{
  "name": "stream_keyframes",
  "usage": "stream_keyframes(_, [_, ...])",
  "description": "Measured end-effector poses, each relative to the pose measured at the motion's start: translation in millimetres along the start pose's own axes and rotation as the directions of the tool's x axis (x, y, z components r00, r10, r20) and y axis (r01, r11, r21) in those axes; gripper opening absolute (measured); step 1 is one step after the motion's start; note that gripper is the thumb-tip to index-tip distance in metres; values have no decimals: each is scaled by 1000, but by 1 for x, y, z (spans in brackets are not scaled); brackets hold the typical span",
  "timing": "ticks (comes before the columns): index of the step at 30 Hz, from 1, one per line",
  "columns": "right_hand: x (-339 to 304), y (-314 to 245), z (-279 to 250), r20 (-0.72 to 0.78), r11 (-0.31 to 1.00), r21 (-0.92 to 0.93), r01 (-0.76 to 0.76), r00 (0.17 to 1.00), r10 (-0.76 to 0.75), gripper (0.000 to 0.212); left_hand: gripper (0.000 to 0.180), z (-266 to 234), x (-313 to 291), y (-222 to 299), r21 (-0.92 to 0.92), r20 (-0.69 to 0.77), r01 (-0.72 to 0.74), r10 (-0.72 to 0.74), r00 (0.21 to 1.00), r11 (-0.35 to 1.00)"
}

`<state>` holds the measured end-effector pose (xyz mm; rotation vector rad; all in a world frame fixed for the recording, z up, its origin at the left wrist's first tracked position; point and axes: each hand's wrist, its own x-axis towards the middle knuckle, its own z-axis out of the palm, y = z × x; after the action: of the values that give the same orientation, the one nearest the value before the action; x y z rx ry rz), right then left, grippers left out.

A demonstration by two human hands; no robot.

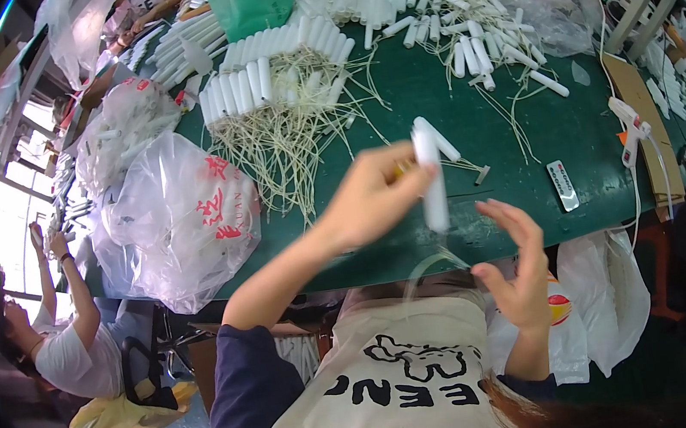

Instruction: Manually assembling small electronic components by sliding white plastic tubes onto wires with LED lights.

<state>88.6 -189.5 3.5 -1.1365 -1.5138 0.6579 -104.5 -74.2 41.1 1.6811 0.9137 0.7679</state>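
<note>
My left hand [371, 195] grips a white cylinder [434, 198] between thumb and fingers, upright above the near edge of the green table. Pale thin wires [453, 257] hang from the cylinder's lower end, blurred by motion. Below and to the right, my right hand [523, 264] has its thumb and fingers apart, with the thumb tip close to the wires; I cannot tell if they touch. Just behind the held piece, a second white cylinder [442, 140] lies tilted on the table, and a small connector [482, 174] sits beside it.
Rows of white cylinders [236, 94] with tangled wires [275, 158] lie left of centre; a loose heap [474, 54] is at the far right. A clear plastic bag [175, 223] bulges at left. A small white labelled box [563, 185] and power strip [631, 128] are at right. Another person [74, 344] sits left.
</note>
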Motion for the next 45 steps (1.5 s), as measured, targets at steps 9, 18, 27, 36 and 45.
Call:
stream_keyframes(9, [4, 14, -29, 43, 864, -496, 84, 996, -72, 27, 59, -180, 110, 8, 769, -516, 425, 71, 854, 477])
stream_keyframes(18, [-5, 24, -43, 52, 841, -540, 27, 999, 1, 13, 61, -224, 203, -81, 731, -607, 577, -38, 794, 364])
stream_keyframes(27, [-7, 33, -45, 51, 853, -522, 0, 998, 31, 11, 55, -235, 226, -111, 605, -639, 555, -67, 766, 570])
stream_keyframes(36, [-10, 35, -49, 51, 852, -523, -22, 997, 57, 11, 44, -216, 227, -96, 651, -636, 381, 197, 746, 656])
stream_keyframes(45, [-1, 38, -52, 4, 843, -537, -27, 999, 35, 9, 26, -74, 160, -42, 629, 377, -426, 224, 899, 651])
